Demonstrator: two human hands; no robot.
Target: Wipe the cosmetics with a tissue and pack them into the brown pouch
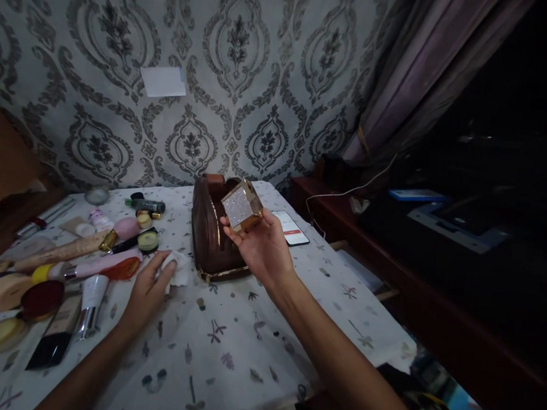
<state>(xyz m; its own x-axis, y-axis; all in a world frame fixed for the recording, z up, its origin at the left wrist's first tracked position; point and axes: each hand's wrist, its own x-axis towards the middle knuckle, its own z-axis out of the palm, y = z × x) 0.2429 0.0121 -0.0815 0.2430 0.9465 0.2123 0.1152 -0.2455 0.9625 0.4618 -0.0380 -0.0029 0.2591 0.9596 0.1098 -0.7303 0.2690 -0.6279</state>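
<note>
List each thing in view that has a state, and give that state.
Brown bag: upright, unzipped
Glittery box: tilted, held up in the right hand
White tissue: crumpled, in the left hand
Phone: screen lit
Black-capped tube: capped, lying down
Curtain: gathered

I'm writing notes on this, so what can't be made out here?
All in the head view:
Inside of the brown bag: dark, partly behind the gold box.
Left part of the phone: behind the right hand.
Phone's screen text: too small to read.
Part of the white wad: covered by the left hand.
Gold box's far side: turned away.
</note>
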